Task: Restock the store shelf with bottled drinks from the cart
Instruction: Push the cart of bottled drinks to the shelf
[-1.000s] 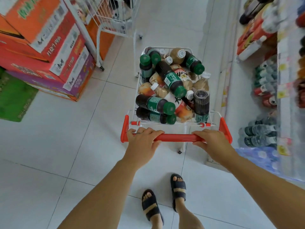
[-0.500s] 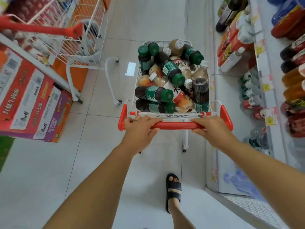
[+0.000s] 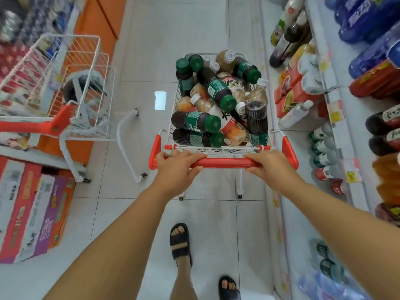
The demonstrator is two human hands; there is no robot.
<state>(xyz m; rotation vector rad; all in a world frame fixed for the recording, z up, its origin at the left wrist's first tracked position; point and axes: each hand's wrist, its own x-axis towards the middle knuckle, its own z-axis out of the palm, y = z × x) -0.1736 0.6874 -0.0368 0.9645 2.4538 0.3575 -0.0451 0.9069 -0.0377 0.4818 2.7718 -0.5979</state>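
Note:
A small white wire cart with a red handle bar stands in the aisle ahead of me. It is piled with bottled drinks: dark bottles with green caps and tan and orange bottles with white caps. My left hand is wrapped around the left part of the handle. My right hand grips the right part. The store shelf runs along the right, stocked with bottles on several tiers.
An empty white wire cart with a red handle stands to the left, its frame reaching into the aisle. Stacked red and purple cartons sit on the floor at the lower left. White tiled floor stretches ahead of the cart.
The cart and I have moved forward along the aisle. The cartons have slid back to the lower left, the empty cart has come alongside, and more of the shelf shows on the right.

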